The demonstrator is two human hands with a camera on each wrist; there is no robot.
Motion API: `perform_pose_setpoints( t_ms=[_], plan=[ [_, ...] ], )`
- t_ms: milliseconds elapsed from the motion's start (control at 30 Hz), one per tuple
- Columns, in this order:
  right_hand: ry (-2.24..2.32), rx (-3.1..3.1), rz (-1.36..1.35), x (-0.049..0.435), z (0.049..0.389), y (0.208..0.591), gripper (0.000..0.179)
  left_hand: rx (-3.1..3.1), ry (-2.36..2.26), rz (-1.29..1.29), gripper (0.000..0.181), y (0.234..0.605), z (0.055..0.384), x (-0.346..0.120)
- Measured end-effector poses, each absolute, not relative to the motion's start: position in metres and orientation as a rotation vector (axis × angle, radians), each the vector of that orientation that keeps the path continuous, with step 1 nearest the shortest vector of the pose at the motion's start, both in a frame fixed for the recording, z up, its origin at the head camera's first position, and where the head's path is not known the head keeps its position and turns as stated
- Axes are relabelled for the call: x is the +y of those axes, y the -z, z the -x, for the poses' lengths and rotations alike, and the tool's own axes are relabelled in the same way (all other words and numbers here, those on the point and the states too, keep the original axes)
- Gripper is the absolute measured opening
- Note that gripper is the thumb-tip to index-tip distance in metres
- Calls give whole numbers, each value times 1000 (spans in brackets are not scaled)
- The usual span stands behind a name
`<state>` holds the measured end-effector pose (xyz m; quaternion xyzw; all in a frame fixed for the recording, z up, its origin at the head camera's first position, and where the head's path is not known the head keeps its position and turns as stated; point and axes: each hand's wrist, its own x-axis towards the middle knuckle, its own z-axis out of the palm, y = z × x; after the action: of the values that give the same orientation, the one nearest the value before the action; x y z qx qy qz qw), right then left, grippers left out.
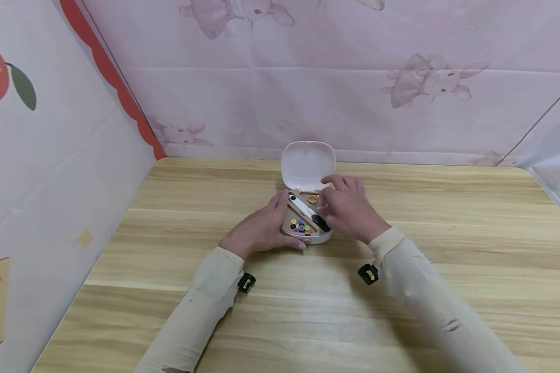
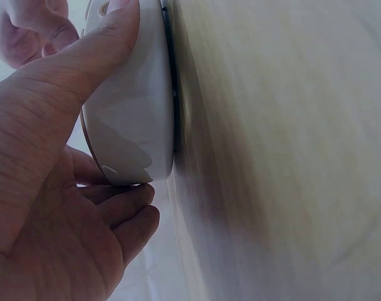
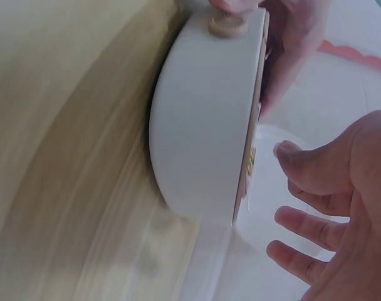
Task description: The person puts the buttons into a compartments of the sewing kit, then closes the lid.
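A small white sewing box [image 1: 324,238] stands on the table with its lid [image 1: 308,163] raised at the back. In its front compartment lie several small coloured spools or beads [image 1: 301,226]. A slim white tool with a black end [image 1: 306,209] lies diagonally across the middle. A gold ring-shaped piece [image 1: 312,199] sits in the far compartment. My left hand [image 1: 261,228] holds the box, thumb along its front and fingers at its left side. My right hand [image 1: 350,210] hovers over the right side, fingers loosely bent; nothing shows between them in the right wrist view [image 3: 341,194].
The wooden table [image 1: 448,207] extends around the box on all sides. Behind it hangs a pink cloth [image 1: 331,103] with rabbit prints, and at the left a white cloth [image 1: 74,171] with fruit prints. Black cameras [image 1: 368,274] are strapped at both wrists.
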<state>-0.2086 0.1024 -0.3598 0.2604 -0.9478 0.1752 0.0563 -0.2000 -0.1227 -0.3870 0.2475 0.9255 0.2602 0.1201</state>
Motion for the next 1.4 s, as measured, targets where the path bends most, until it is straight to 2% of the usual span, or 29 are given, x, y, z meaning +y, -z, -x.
perform_pose_setpoints(
  t_ms=[400,567,1400],
  plan=[
    [-569,-2859,-935,81,204,363,15,2720,-725,-746,125,389,200,-124],
    [-560,-2852,-978,75,203,367,11,2721,-725,-748,124,389,201,-124],
    [-590,-2842,-999,68,199,376,16,2727,-702,-753,130,390,200,-124]
  ],
)
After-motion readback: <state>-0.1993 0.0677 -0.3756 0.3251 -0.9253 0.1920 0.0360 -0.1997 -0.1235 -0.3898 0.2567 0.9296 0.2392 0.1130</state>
